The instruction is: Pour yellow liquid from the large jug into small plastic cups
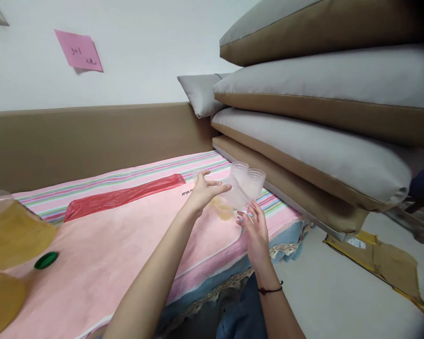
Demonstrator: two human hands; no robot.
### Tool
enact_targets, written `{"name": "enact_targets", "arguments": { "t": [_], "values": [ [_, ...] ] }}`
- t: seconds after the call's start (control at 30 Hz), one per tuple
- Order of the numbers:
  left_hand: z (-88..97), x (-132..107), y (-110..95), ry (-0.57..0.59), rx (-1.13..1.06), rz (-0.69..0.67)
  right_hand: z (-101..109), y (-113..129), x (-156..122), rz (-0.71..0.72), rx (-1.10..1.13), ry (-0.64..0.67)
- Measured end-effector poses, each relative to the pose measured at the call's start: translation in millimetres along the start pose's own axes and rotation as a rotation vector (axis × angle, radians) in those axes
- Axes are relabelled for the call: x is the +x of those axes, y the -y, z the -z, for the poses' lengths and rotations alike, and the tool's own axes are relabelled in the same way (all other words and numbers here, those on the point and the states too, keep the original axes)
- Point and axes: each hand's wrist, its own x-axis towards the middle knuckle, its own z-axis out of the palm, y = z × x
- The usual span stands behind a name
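A clear plastic cup [235,194] is tilted on its side between my two hands, above the pink cloth. My left hand [205,192] reaches in from the left with its fingertips against one end of it. From below, my right hand [256,228] has its bent fingers at the other end; whether this is one cup or several nested ones I cannot tell. Behind stand two upright stacks of clear cups, the left stack [239,168] and the right stack [257,180]. Under my hands sits a cup of yellow liquid [225,213], with another yellow patch beside it, partly hidden.
On the pink cloth [137,245] lie a red plastic bag [123,197] and a green lid [46,260]. Two large containers of yellow liquid, one farther back [17,233] and one nearer [2,301], stand left. Stacked cushions [311,127] rise at right; flattened cardboard [385,263] is on the floor.
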Motion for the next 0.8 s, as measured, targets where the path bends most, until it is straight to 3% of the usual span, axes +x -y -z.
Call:
{"name": "enact_targets", "arguments": {
  "t": [0.1,0.2,0.37,0.53,0.67,0.8],
  "values": [
    [9.0,-15.5,9.4,0.085,-0.028,0.074,-1.0,-1.5,-1.4,0.014,0.080,0.113],
    [12.1,-25.8,11.6,0.071,-0.042,0.099,0.6,-6.9,-1.5,0.018,0.058,0.135],
    [23.4,-33.4,-5.4,-0.113,-0.070,0.061,3.7,-7.5,-0.9,-0.020,0.056,0.099],
    [61.9,-49.6,-17.7,-0.279,-0.132,-0.054,15.6,-5.4,4.8,-0.046,0.074,-0.095],
    [94.7,-74.7,2.9,-0.369,-0.135,-0.066,30.8,-15.2,16.4,-0.039,-0.008,-0.275],
    [111.7,-95.5,38.0,-0.442,-0.095,-0.014,44.9,-28.3,30.2,0.027,-0.193,-0.375]
  ]
}}
